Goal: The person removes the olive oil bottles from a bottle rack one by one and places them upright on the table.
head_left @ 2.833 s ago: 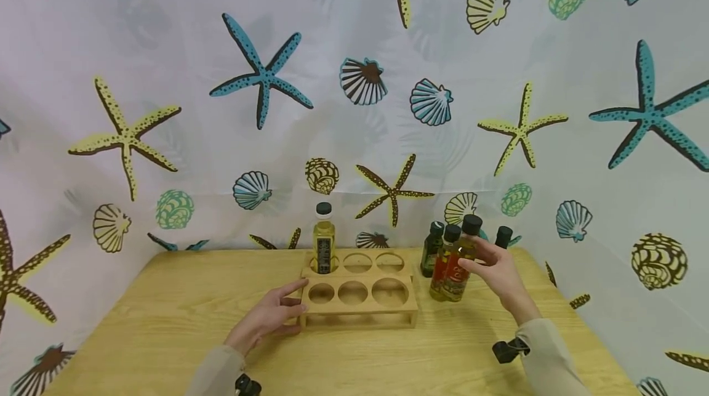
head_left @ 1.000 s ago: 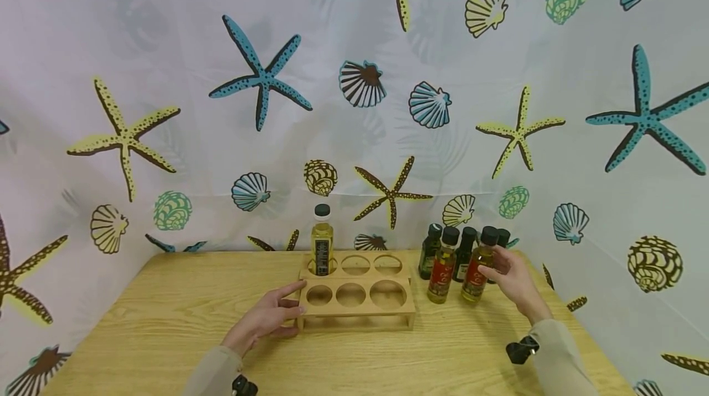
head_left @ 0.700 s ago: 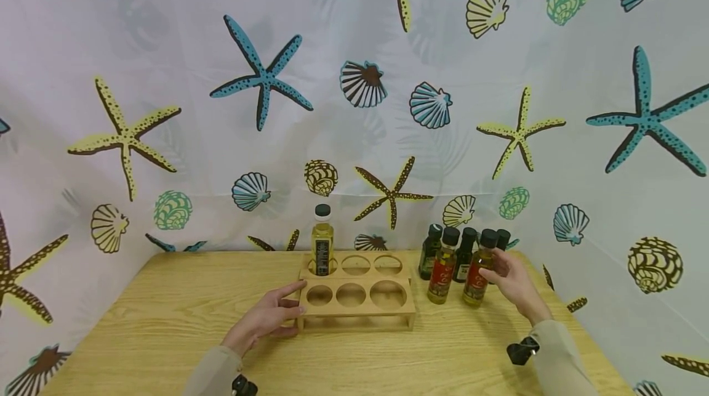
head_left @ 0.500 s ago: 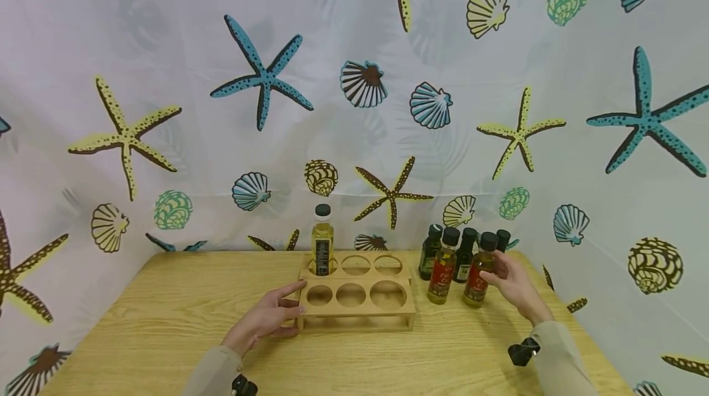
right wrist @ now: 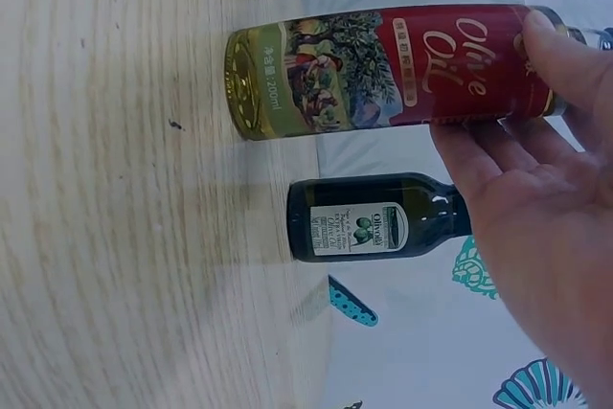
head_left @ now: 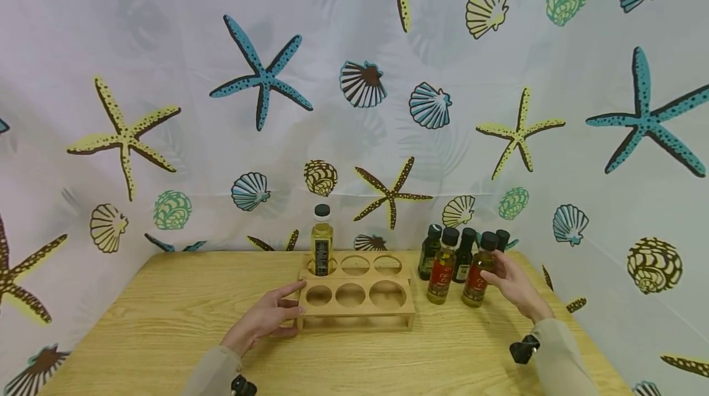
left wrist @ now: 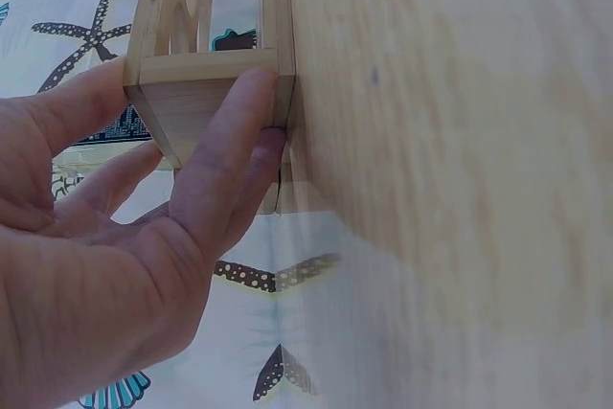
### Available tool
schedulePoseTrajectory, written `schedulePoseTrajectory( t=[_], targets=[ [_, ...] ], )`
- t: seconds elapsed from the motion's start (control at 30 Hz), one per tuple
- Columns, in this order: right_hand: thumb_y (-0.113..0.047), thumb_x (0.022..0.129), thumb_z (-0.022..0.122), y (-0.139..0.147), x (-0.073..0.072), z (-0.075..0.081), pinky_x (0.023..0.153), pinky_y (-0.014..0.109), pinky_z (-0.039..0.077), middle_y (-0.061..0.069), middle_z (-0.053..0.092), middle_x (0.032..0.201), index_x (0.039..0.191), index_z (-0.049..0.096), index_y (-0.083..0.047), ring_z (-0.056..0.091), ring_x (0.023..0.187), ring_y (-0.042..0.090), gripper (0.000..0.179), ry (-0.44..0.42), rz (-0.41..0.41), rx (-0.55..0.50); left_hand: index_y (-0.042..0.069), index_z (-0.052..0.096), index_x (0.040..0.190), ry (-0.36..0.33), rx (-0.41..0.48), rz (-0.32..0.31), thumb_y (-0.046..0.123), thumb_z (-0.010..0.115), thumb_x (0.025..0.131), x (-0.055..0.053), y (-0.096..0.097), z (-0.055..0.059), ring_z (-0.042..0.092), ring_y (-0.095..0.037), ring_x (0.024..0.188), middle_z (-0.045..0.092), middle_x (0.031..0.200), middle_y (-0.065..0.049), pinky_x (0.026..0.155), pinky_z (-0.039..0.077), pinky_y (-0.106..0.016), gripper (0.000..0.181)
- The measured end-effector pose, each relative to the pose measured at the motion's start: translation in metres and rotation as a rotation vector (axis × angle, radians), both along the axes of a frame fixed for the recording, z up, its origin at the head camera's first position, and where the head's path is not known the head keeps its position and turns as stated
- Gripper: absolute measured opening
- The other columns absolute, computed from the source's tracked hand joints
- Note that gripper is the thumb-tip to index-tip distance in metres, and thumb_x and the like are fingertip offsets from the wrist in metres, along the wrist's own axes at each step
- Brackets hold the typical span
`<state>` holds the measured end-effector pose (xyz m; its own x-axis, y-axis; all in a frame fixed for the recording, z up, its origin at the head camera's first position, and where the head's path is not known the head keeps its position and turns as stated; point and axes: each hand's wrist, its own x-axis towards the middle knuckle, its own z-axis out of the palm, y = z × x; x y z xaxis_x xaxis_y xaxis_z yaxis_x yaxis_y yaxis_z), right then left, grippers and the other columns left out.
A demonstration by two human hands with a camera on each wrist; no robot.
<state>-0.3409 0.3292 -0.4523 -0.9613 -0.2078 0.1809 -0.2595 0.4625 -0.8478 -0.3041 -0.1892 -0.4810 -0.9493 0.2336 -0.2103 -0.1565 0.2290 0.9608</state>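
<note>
My left hand (head_left: 264, 317) holds the left end of a two-tier wooden bottle rack (head_left: 365, 308). In the left wrist view its fingers span the rack's end board (left wrist: 182, 107). A clear bottle of yellow oil (head_left: 322, 242) with a dark cap stands in the rack's back left hole. My right hand (head_left: 514, 282) pinches a red-labelled olive oil bottle (right wrist: 383, 74) below its neck, thumb on one side, fingers on the other. That bottle leans slightly, its base close to the tabletop. Left of it stands a matching olive oil bottle (head_left: 440, 273).
Behind the red-labelled pair are small dark green bottles, one (head_left: 430, 254) at the left and one (head_left: 463, 260) between them. Another dark bottle (right wrist: 354, 222) stands behind my right hand. The wooden table (head_left: 221, 285) meets a hanging cloth (head_left: 183, 162) with sea-life prints.
The held olive oil bottle has moved right, away from its matching bottle, then slightly toward me. My right hand moved with it. My left hand has stayed at the rack's end.
</note>
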Motion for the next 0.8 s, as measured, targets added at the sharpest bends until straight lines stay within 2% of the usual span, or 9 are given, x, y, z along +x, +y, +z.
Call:
schedulePoseTrajectory(
  t=[0.17, 0.37, 0.53, 0.7, 0.8],
  targets=[
    [-0.022, 0.102, 0.054, 0.0011, -0.0013, 0.0014, 0.112, 0.063, 0.027, 0.032, 0.013, 0.159, 0.155, 0.015, 0.002, 0.019, 0.144, 0.051, 0.071, -0.045, 0.006, 0.011, 0.017, 0.035, 0.154, 0.002, 0.004, -0.001, 0.008, 0.063, 0.096, -0.001, 0.0007, -0.0009, 0.051, -0.041, 0.125, 0.04, 0.143, -0.033, 0.081, 0.058, -0.047, 0.065],
    [-0.024, 0.102, 0.056, 0.0019, -0.0012, 0.0052, 0.113, 0.063, 0.025, 0.033, 0.007, 0.159, 0.156, 0.005, 0.004, 0.016, 0.144, 0.052, 0.08, -0.095, 0.009, 0.022, 0.017, 0.035, 0.154, -0.007, 0.013, 0.001, 0.007, 0.062, 0.096, -0.0004, 0.0006, -0.0019, 0.05, -0.041, 0.127, 0.04, 0.144, -0.033, 0.081, 0.058, -0.046, 0.065],
    [-0.031, 0.098, 0.061, 0.0009, -0.0012, 0.0057, 0.112, 0.062, 0.03, 0.032, 0.012, 0.159, 0.156, 0.006, 0.003, 0.02, 0.143, 0.051, 0.088, -0.104, -0.015, 0.04, 0.016, 0.032, 0.155, -0.007, 0.015, -0.013, 0.008, 0.061, 0.097, 0.0001, -0.0004, -0.0014, 0.048, -0.042, 0.128, 0.037, 0.144, -0.035, 0.083, 0.058, -0.047, 0.066],
    [-0.034, 0.097, 0.063, -0.0012, -0.0022, 0.0036, 0.109, 0.06, 0.035, 0.03, 0.022, 0.156, 0.156, 0.014, 0.001, 0.026, 0.142, 0.049, 0.084, -0.07, -0.059, 0.043, 0.016, 0.034, 0.154, -0.004, 0.018, -0.002, 0.007, 0.061, 0.096, -0.0005, 0.0, -0.0012, 0.05, -0.042, 0.126, 0.038, 0.144, -0.034, 0.083, 0.058, -0.048, 0.065],
    [-0.033, 0.097, 0.062, -0.0023, -0.0021, 0.0029, 0.109, 0.06, 0.036, 0.03, 0.022, 0.157, 0.156, 0.012, 0.001, 0.026, 0.142, 0.049, 0.085, -0.075, -0.082, 0.046, 0.017, 0.036, 0.154, -0.014, 0.017, 0.01, 0.006, 0.061, 0.096, -0.0001, 0.0004, -0.0007, 0.051, -0.04, 0.125, 0.04, 0.143, -0.033, 0.082, 0.058, -0.047, 0.064]
  ],
)
